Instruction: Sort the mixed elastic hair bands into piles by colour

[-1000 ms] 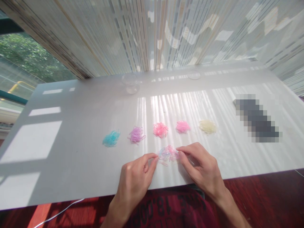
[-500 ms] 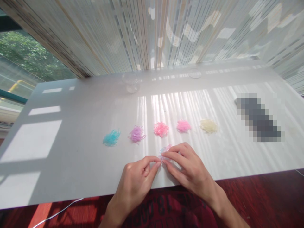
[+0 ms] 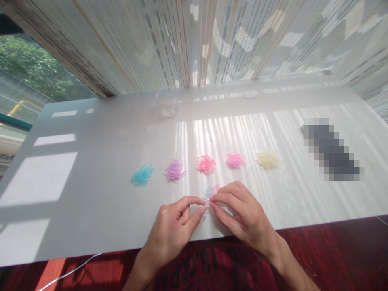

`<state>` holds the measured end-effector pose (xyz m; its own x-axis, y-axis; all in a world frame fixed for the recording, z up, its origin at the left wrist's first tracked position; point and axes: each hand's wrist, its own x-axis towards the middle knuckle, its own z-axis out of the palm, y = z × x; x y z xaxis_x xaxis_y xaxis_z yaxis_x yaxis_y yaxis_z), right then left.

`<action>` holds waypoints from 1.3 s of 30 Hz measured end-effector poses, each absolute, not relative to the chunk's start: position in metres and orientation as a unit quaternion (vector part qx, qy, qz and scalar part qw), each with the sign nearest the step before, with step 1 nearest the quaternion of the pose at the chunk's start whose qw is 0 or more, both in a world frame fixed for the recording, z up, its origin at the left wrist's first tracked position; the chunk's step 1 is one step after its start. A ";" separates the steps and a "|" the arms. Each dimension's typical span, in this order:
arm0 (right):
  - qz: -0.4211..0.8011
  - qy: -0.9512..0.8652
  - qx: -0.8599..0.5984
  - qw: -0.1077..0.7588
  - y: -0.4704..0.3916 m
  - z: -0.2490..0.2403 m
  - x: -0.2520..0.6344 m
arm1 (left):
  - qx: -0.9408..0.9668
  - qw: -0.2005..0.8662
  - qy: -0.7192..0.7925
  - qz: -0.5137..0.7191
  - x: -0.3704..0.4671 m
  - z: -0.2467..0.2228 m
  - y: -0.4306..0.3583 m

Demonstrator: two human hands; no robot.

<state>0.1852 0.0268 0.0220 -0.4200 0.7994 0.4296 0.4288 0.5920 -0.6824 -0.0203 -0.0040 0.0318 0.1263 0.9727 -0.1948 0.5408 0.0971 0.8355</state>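
Both hands meet near the table's front edge, fingertips almost touching. My left hand [image 3: 175, 222] is closed in a thumb-and-index pinch on a pale, thin rubber band [image 3: 207, 203]. Opposite it, my right hand [image 3: 247, 210] pinches the same band between thumb and fingers; its exact shape is too small to make out. Just beyond the fingertips lies a small mixed heap of blue, lilac and pink bands [image 3: 212, 190], partly hidden by the right fingers. Farther back is a row of band piles: teal [image 3: 142, 175], purple [image 3: 175, 170], coral pink [image 3: 206, 164], pink [image 3: 235, 160] and pale yellow [image 3: 267, 160].
A clear round container [image 3: 167, 106] stands at the back of the white table [image 3: 106, 161], with a clear disc-like lid [image 3: 250, 93] farther right. A blurred-out dark object [image 3: 332, 149] lies at the right. Striped curtains [image 3: 176, 44] hang behind the table.
My fingertips have parted slightly, the right ones shifting a little to the right, so more of the pale band and mixed heap shows. The piles stay put.
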 end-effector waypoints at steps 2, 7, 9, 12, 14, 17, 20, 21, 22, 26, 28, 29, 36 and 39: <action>0.243 -0.804 -0.382 0.386 0.027 0.022 0.185 | 0.631 0.401 0.610 0.262 -0.020 0.031 -0.003; 0.246 -0.797 -0.391 0.390 0.026 0.020 0.186 | 0.655 0.360 0.601 0.285 -0.020 0.030 -0.003; 0.248 -0.796 -0.393 0.389 0.026 0.019 0.187 | 0.665 0.346 0.593 0.293 -0.020 0.030 -0.003; 0.249 -0.794 -0.398 0.386 0.026 0.018 0.188 | 0.682 0.321 0.580 0.309 -0.020 0.030 -0.003; 0.250 -0.794 -0.402 0.383 0.026 0.019 0.188 | 0.693 0.305 0.569 0.320 -0.021 0.029 -0.003; 0.248 -0.793 -0.402 0.384 0.026 0.019 0.190 | 0.704 0.291 0.558 0.329 -0.022 0.029 -0.002; 0.246 -0.792 -0.403 0.388 0.026 0.018 0.192 | 0.703 0.282 0.562 0.332 -0.023 0.028 -0.001; 0.245 -0.790 -0.405 0.389 0.026 0.018 0.193 | 0.702 0.279 0.563 0.334 -0.023 0.027 -0.001; 0.245 -0.789 -0.407 0.391 0.026 0.018 0.195 | 0.701 0.276 0.564 0.338 -0.023 0.027 -0.001; 0.235 -0.781 -0.423 0.396 0.028 0.016 0.202 | 0.704 0.265 0.558 0.351 -0.021 0.030 0.003; 0.230 -0.781 -0.429 0.392 0.030 0.015 0.206 | 0.705 0.257 0.556 0.357 -0.019 0.031 0.006; 0.229 -0.781 -0.432 0.389 0.030 0.015 0.208 | 0.705 0.252 0.556 0.360 -0.018 0.032 0.008; 0.211 -0.776 -0.453 0.385 0.035 0.012 0.220 | 0.719 0.155 0.565 0.375 -0.006 0.035 0.027; 0.215 -0.775 -0.458 0.380 0.036 0.011 0.225 | 0.731 0.087 0.565 0.373 0.001 0.038 0.038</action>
<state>0.2247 0.0361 0.0106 -0.2922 0.8722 0.3923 0.5453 0.4889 -0.6809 0.0007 0.0383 0.0385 0.0844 0.8909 0.4462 0.7607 -0.3469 0.5487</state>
